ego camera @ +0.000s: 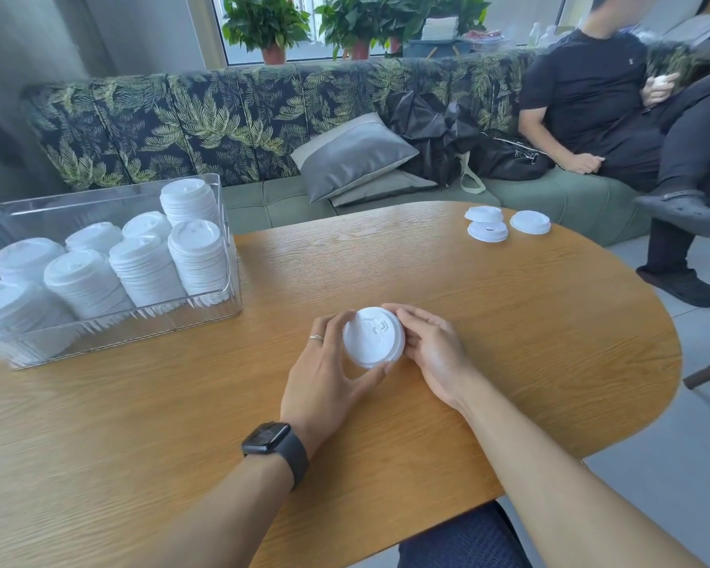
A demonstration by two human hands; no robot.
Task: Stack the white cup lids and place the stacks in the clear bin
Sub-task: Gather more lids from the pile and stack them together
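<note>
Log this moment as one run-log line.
both hands: left hand and right hand grip lid stack on table | bin: holds stacks | loose lids: far edge

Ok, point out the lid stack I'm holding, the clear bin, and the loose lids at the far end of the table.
lid stack (373,336), head view, top lid's face.
clear bin (206,313), head view, front wall near its right corner.
loose lids (529,221), head view, top of the rightmost lid.
</note>
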